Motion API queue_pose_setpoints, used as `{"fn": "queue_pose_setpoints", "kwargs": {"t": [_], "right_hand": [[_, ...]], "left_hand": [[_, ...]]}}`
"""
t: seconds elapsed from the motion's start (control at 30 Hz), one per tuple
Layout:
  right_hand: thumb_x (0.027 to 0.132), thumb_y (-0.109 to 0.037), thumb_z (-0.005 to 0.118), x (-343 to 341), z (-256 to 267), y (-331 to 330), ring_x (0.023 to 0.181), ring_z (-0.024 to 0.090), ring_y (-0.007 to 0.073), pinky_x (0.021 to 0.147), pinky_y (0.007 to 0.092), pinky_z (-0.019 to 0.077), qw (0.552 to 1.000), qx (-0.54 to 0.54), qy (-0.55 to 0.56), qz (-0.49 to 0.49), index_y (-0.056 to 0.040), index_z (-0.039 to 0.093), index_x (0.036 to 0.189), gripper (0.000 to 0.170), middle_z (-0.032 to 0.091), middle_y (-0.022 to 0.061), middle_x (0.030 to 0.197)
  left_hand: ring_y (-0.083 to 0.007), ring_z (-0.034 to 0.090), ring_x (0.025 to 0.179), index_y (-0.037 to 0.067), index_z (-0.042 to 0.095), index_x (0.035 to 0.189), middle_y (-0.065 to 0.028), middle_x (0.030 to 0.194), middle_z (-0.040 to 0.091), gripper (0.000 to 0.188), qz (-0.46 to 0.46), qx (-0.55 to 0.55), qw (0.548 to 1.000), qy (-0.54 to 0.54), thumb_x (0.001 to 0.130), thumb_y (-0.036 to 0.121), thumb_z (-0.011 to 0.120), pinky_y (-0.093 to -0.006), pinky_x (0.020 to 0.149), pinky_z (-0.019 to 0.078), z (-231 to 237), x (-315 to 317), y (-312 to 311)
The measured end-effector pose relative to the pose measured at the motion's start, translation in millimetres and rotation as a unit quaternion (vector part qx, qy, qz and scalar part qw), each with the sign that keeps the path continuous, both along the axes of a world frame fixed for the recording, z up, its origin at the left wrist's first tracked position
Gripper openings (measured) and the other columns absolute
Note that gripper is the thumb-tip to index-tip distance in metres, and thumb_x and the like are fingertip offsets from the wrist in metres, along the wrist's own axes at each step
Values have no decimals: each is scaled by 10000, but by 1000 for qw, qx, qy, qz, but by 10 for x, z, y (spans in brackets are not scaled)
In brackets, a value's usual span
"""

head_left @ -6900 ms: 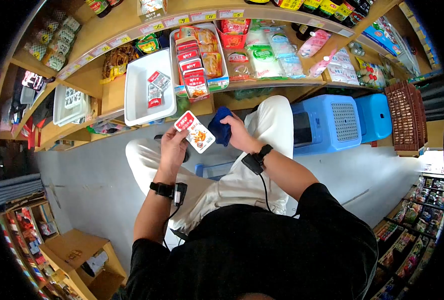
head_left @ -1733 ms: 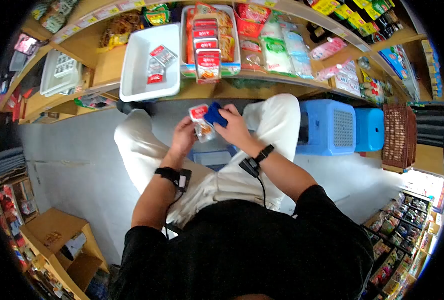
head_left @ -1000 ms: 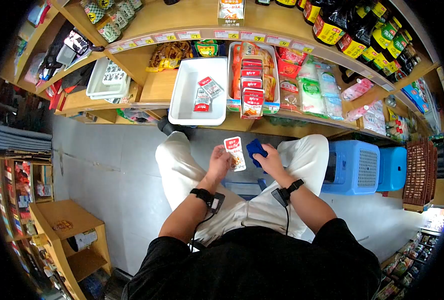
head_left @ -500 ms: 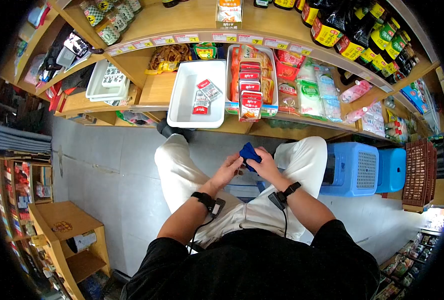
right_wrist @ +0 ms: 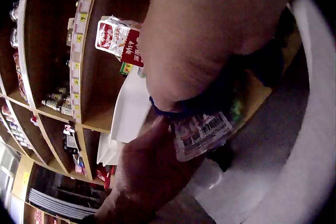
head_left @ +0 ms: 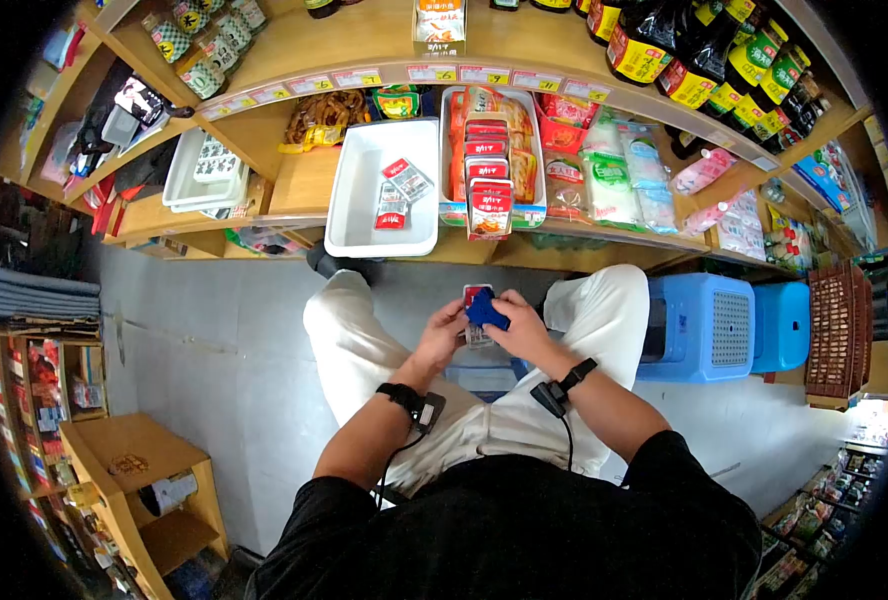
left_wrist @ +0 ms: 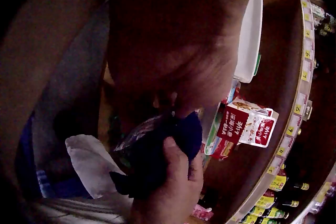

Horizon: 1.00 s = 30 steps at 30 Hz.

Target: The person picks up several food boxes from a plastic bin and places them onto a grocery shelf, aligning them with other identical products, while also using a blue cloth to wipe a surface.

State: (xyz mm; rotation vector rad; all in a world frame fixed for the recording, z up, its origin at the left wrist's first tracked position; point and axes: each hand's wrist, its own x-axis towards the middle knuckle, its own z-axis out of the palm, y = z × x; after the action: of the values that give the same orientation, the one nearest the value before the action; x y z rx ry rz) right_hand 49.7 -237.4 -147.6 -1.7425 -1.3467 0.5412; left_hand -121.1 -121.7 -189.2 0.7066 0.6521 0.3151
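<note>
Between the knees, the left hand (head_left: 444,332) pinches a small food packet (head_left: 478,338) by its side. The right hand (head_left: 526,325) grips a dark blue cloth (head_left: 485,309), which lies against the packet and covers its middle. In the right wrist view, the back of the packet (right_wrist: 202,136) with a barcode faces up, held by the left hand (right_wrist: 152,166). In the left wrist view, the right thumb presses on the cloth (left_wrist: 157,155). Two similar packets (head_left: 404,182) lie in a white tray (head_left: 341,215) on the shelf.
Right of the white tray, a second tray (head_left: 538,180) holds a box of red-topped packets (head_left: 491,209). Bagged goods (head_left: 612,185) stand beside it, with bottles (head_left: 644,50) on the shelf above. Blue plastic stools (head_left: 699,325) and a brown crate (head_left: 837,330) are at the right.
A second ago the hands were apart with the packet's printed front showing. They have come together, and the cloth now lies over the packet, whose back shows. The head view has shifted slightly.
</note>
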Motion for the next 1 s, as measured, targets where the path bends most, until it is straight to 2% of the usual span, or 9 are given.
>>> {"fn": "queue_pose_setpoints", "kwargs": {"t": [0.13,0.2,0.3,0.43,0.53,0.6,0.7,0.8,1.0], "right_hand": [[781,-165,790,-9,55,-12,986,643,355,858,400,540,998,-10,-21,55,0,672,1138,411,603,150,1076],[777,-174,790,-20,103,-12,989,647,355,858,403,545,997,-21,-21,71,-5,675,1133,410,603,148,1075],[769,-181,788,-26,131,-20,979,654,361,849,413,553,997,-32,-37,64,-15,680,1133,414,605,148,1083],[770,-193,780,3,-10,-19,953,661,378,827,434,559,998,-27,-55,-4,-28,686,1145,420,615,153,1102],[772,-195,778,52,-97,-5,944,668,381,811,443,564,997,-3,-58,-54,-33,692,1154,424,625,158,1085],[767,-183,789,50,-73,3,946,665,387,811,446,562,994,4,-47,-96,-17,695,1147,425,634,178,1029],[775,-190,790,74,-85,13,950,659,395,808,453,560,992,-11,-52,-111,-20,688,1154,428,630,178,1047],[786,-197,787,66,-94,23,955,653,403,808,463,560,991,-32,-63,-116,-23,674,1169,435,624,182,1068],[815,-206,772,15,121,24,968,656,399,807,465,564,995,-13,-75,-67,-37,655,1191,429,592,174,1147]], "left_hand": [[-157,646,1100,101,572,1422,-24,1217,678,411,-4,-12,1000,-16,1021,25,526,-359,924,551,3,-23,43],[-147,650,1084,98,575,1419,-17,1222,680,419,-12,-14,999,-33,1014,11,510,-317,926,537,12,-24,45],[-137,649,1091,91,577,1413,-9,1240,676,425,-34,15,999,21,1006,-6,503,-307,937,527,30,-24,28],[-128,646,1097,81,578,1408,2,1237,676,409,-68,43,997,18,1012,0,516,-298,943,522,-19,-28,-13],[-121,640,1067,112,561,1431,8,1231,668,373,-115,78,990,-6,1064,80,507,-323,909,545,-86,-31,-21],[-145,642,1112,99,547,1446,-12,1258,670,402,-128,46,991,-17,1046,58,534,-334,974,523,-38,-36,-39],[-157,640,1127,109,528,1466,-23,1279,663,410,-147,50,988,5,1057,75,528,-371,989,522,133,-31,-49],[-169,643,1125,110,530,1461,-25,1280,662,403,-145,42,988,26,1059,84,532,-394,990,525,309,-14,-69],[-193,654,1109,134,538,1453,-28,1272,667,389,-105,-22,994,2,1065,108,520,-412,950,535,53,-31,-54]]}}
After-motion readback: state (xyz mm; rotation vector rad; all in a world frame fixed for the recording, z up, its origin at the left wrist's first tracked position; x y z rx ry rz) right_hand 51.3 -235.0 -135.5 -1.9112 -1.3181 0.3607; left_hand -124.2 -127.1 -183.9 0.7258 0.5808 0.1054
